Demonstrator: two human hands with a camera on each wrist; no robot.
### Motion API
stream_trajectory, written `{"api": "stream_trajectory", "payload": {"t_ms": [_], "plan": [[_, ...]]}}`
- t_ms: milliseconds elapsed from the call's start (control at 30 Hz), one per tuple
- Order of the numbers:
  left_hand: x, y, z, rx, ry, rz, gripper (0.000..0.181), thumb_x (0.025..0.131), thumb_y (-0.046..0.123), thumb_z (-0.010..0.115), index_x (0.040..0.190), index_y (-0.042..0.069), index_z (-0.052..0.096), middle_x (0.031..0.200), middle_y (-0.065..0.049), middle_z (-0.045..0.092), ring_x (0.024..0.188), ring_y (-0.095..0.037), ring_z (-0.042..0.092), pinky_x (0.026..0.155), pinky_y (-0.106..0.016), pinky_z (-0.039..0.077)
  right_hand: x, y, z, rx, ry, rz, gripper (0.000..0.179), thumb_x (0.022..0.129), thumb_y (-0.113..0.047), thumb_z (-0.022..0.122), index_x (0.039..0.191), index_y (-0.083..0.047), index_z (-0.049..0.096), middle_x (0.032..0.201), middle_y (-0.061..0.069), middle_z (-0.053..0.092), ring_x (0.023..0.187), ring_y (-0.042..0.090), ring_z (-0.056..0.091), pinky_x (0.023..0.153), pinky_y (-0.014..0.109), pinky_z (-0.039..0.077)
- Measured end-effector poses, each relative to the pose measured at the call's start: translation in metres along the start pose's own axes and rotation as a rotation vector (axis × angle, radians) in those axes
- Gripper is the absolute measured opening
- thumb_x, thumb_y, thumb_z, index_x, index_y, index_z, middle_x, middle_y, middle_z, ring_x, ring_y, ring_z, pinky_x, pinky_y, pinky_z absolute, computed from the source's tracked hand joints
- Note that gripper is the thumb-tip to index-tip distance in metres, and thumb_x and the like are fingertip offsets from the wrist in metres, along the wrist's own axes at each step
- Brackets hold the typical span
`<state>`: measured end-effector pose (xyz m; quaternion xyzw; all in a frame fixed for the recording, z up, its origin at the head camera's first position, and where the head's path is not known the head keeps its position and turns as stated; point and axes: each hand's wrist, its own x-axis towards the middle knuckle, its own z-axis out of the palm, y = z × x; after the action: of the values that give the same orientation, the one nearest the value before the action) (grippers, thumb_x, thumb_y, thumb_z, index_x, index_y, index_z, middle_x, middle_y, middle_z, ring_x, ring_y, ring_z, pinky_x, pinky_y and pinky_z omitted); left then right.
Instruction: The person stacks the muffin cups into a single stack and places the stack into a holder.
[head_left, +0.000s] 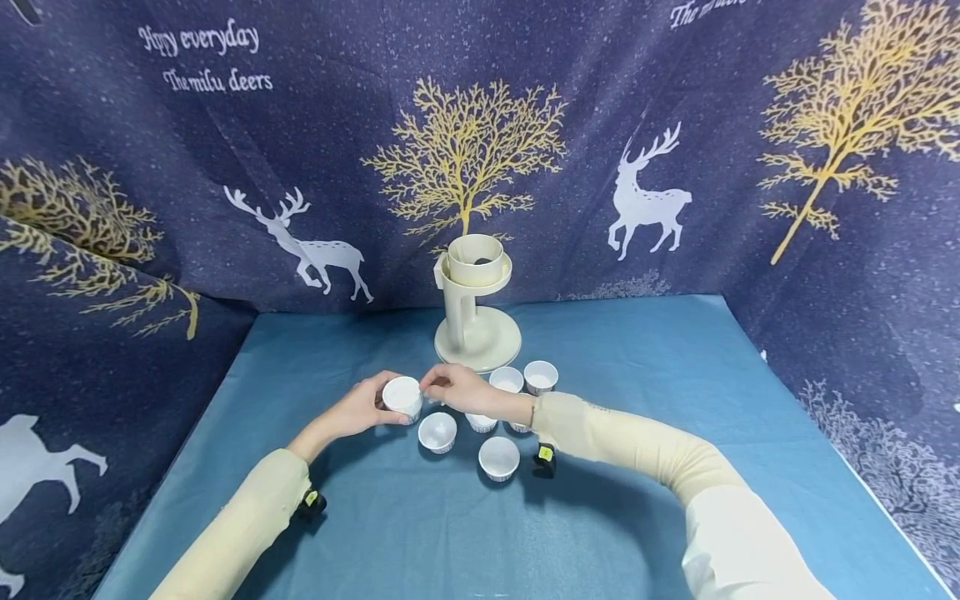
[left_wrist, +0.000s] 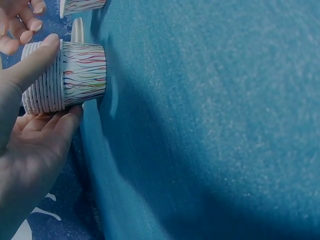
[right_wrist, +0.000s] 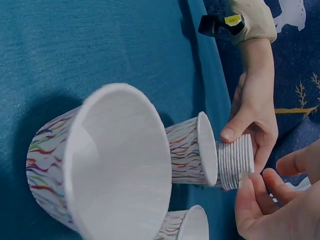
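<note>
Head cam: high, well back from cup stack (head_left: pixel 402 396), facing fwd/down. L wrist cam (head_left: pixel 312 506): close, left of stack, facing its side. R wrist cam (head_left: pixel 546 466): right of stack, facing it past nearer cups (right_wrist: pixel 117 165). Wrist views share stack + L hand (right_wrist: pixel 257 110).

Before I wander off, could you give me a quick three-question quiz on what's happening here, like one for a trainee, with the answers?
1. Which hand grips the stack of nested paper cups?

2. True or false: the loose paper cups on the blue tablecloth have plain white outsides.

3. Where is the cream stand with the round base?
A. Between the loose cups and the person
B. Beyond the loose cups
C. To the right of all the loose cups

Key
1. The left hand; the right hand is at the stack's rim.
2. False: coloured wavy lines run over their outsides.
3. B, close to the deer-printed backdrop.
</note>
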<state>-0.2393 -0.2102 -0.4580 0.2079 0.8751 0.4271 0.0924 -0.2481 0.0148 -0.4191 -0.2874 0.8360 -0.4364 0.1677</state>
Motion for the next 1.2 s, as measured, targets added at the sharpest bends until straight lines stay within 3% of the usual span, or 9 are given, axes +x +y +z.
{"api": "stream_trajectory", "payload": {"t_ms": [167, 567, 700, 933, 1200], "plan": [[0.001, -0.002, 0.001, 0.006, 0.001, -0.001, 0.061, 0.07, 0.023, 0.079, 0.121, 0.007, 0.05, 0.112, -0.01, 0.06, 0.099, -0.021, 0.058, 0.08, -0.034, 0.047, 0.0, 0.005, -0.001, 0.024, -0.043, -0.003, 0.019, 0.091, -0.01, 0.052, 0.105, -0.001, 0.062, 0.102, 0.015, 0.066, 0.088, 0.016, 0.062, 0.071, 0.022, 0.048], [0.001, -0.002, 0.001, -0.01, -0.001, 0.006, 0.062, 0.069, 0.027, 0.079, 0.12, 0.008, 0.051, 0.112, -0.009, 0.06, 0.098, -0.02, 0.058, 0.081, -0.036, 0.046, -0.004, 0.013, -0.002, -0.078, -0.089, -0.065, 0.02, 0.088, -0.016, 0.059, 0.104, -0.004, 0.063, 0.097, 0.004, 0.067, 0.088, 0.011, 0.062, 0.074, 0.017, 0.047], [0.001, -0.002, 0.001, -0.002, 0.004, 0.009, 0.062, 0.069, 0.026, 0.08, 0.12, 0.008, 0.051, 0.111, -0.009, 0.061, 0.096, -0.019, 0.058, 0.08, -0.034, 0.046, -0.006, 0.018, -0.003, -0.108, -0.136, -0.076, 0.031, 0.084, -0.022, 0.065, 0.109, -0.004, 0.061, 0.103, 0.007, 0.066, 0.092, 0.013, 0.062, 0.078, 0.017, 0.047], [0.001, -0.003, 0.001, 0.012, 0.011, 0.026, 0.061, 0.069, 0.02, 0.08, 0.121, 0.006, 0.05, 0.111, -0.009, 0.061, 0.097, -0.019, 0.058, 0.08, -0.027, 0.046, -0.011, 0.018, -0.007, -0.169, -0.219, -0.079, 0.054, 0.077, -0.029, 0.073, 0.123, -0.006, 0.054, 0.12, 0.009, 0.06, 0.11, 0.018, 0.057, 0.095, 0.027, 0.043], [-0.001, -0.002, 0.001, 0.02, 0.027, 0.033, 0.059, 0.069, 0.018, 0.08, 0.12, 0.005, 0.051, 0.109, -0.009, 0.062, 0.093, -0.015, 0.058, 0.077, -0.024, 0.046, -0.016, 0.02, -0.005, -0.268, -0.253, -0.111, 0.069, 0.069, -0.035, 0.079, 0.127, -0.01, 0.052, 0.126, 0.002, 0.058, 0.115, 0.013, 0.054, 0.097, 0.022, 0.04]]}}
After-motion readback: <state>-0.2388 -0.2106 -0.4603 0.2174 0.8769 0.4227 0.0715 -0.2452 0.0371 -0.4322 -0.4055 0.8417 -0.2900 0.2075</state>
